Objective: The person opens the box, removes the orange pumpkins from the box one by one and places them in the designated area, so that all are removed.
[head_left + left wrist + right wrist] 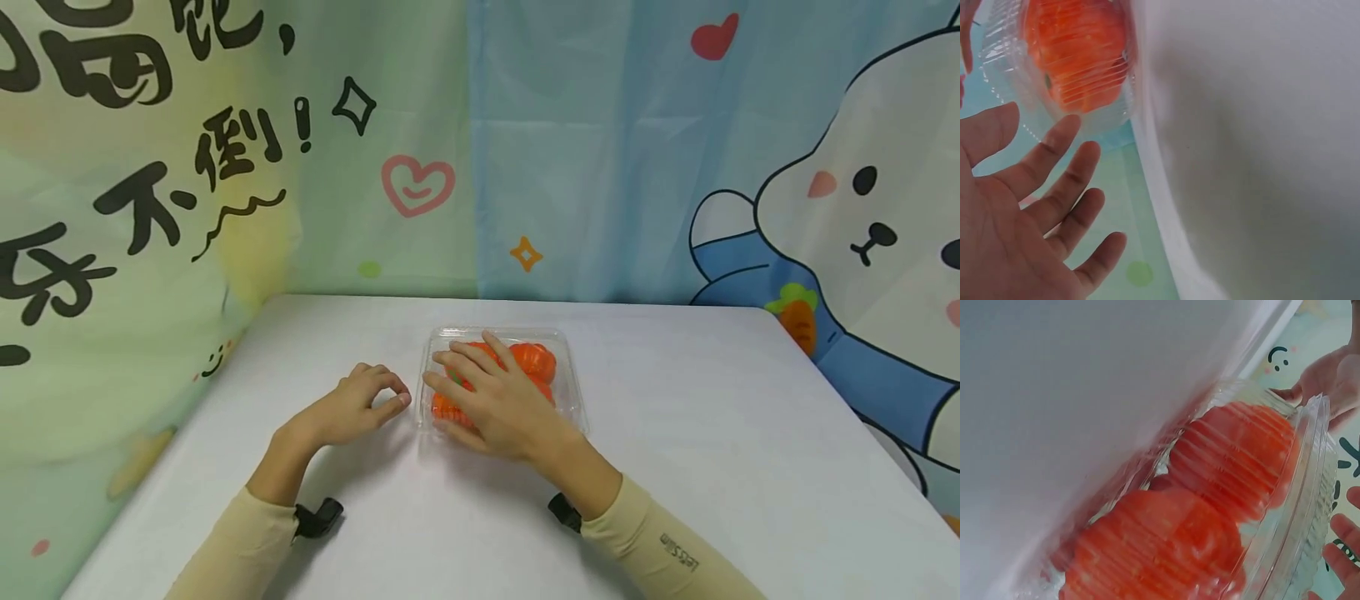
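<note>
A clear plastic clamshell box (572,392) stands on the white table, with several orange-red, ribbed, tomato-like fruits (534,362) inside. Over its top lies my right hand (498,408), fingers spread and pointing to the left; whether the palm presses on the lid cannot be told. At the box's left side is my left hand (356,406), fingers loosely bent, thumb and fingertips close to the wall. The left wrist view shows that hand (1029,219) holding nothing, its fingers apart near the box. In the right wrist view, the ribbed side of the box (1316,512) shows the fruits (1235,456) through it.
The white table (712,433) extends to both sides of the box and in front of it. Behind its far edge hangs a printed cloth (585,167) with a cartoon bear and writing. Black wrist cameras (318,517) are worn near both sleeves.
</note>
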A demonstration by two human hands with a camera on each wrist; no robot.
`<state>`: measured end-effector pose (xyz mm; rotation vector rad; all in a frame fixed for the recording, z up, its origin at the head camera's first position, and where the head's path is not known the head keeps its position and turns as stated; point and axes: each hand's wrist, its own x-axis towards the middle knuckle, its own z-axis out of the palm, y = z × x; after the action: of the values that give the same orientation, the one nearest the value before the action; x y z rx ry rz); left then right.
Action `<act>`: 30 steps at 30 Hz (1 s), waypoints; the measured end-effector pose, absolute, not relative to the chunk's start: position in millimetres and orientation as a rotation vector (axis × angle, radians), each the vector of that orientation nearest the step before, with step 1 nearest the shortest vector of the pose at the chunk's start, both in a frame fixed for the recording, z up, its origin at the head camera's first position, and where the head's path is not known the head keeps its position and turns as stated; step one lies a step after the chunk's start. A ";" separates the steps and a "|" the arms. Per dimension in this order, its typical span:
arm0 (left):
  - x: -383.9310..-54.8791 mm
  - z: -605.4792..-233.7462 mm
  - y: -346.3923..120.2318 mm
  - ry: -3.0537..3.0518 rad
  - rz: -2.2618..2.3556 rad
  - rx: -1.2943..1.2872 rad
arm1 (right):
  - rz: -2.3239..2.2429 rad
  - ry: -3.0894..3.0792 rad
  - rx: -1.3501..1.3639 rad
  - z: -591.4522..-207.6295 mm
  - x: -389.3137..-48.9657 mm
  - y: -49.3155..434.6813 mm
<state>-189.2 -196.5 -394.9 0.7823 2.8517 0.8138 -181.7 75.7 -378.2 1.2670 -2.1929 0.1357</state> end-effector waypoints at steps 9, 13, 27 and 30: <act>-188.7 -389.6 -197.4 2.724 0.883 0.749 | 0.187 -2.148 1.363 -381.3 -181.2 64.5; -188.0 -390.5 -197.6 2.667 0.895 0.717 | 0.179 -2.167 1.410 -384.2 -179.0 62.1; -186.9 -390.5 -196.8 2.616 0.926 0.671 | 0.161 -2.165 1.450 -385.4 -178.0 59.9; -187.0 -392.7 -198.1 2.609 0.936 0.710 | 0.138 -2.169 1.450 -386.8 -177.9 58.2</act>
<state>-187.0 -198.1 -392.7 0.7099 2.6085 0.9362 -177.9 58.2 -386.8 1.4497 -2.1688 0.1378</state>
